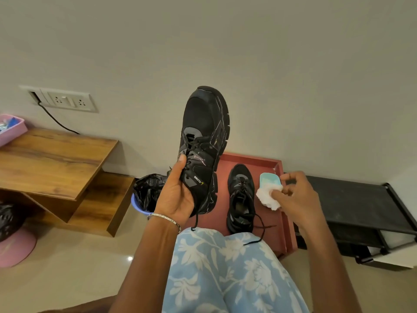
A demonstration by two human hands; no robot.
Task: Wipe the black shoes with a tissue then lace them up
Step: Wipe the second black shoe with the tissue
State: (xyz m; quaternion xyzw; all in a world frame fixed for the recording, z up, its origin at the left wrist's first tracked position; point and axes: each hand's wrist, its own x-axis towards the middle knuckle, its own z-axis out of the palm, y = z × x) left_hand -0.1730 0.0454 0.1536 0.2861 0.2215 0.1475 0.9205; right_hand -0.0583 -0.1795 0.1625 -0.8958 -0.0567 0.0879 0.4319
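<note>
Head view: raised black shoe [203, 143] held up in mid-frame, toe pointing up against the plain wall, sole edge turned to the right. Left hand [176, 190] grips it at the heel end, thumb pressed on the laces, fingers wrapped round the collar. One lace end hangs loose below the hand. Thin bracelet [164, 219] on that wrist.

Right hand [293, 195] pinches a wad of white tissue [268, 197] between thumb and fingertips, well apart from the raised shoe and not touching it. Open air between the two hands.

Second black shoe [240, 199] lies on the red tray [259, 164], toe toward the wall, laces undone and trailing over the tray's near edge. Small pale blue container [269, 180] sits just beside it on the right, near the tray's right rim, partly behind the tissue.

Knee in blue floral fabric [225, 267] covers the tray's near edge.

Left of the tray: blue bin with a black liner [146, 193], close to the left wrist. Further left, stepped wooden shelf [52, 159], pink basket [11, 129] at its far corner, wall socket [65, 100] above with a black cable dropping from it. Right of the tray, low black rack [352, 199] along the wall. Bare floor at lower left.
</note>
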